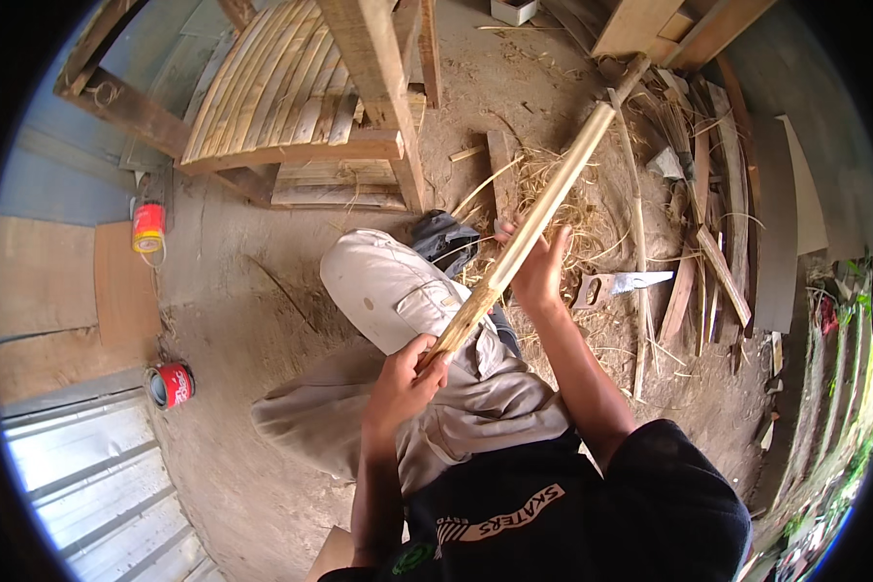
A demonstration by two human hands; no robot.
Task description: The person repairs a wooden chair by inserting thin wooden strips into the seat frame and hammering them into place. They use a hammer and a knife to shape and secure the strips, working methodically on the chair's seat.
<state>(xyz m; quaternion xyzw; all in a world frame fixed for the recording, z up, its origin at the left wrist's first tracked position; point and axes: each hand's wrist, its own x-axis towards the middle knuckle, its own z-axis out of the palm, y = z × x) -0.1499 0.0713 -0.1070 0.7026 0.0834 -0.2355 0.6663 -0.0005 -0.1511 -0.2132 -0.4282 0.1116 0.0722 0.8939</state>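
I see my left hand (404,380) fisted around the near end of a long pale split bamboo pole (526,233); my right hand (538,267), arm outstretched, wraps its middle above my knee.

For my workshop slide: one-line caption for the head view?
Both hands, left and right, grip a bamboo strip over the lap.

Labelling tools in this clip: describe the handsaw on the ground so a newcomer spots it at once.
Start at the long pale bamboo pole that the person grips with the left hand and right hand. Just right of the right hand, on the dirt ground among straw shavings, lies the handsaw. Its flat grey metal blade and cut-out handle set it apart from the wooden slats around it.
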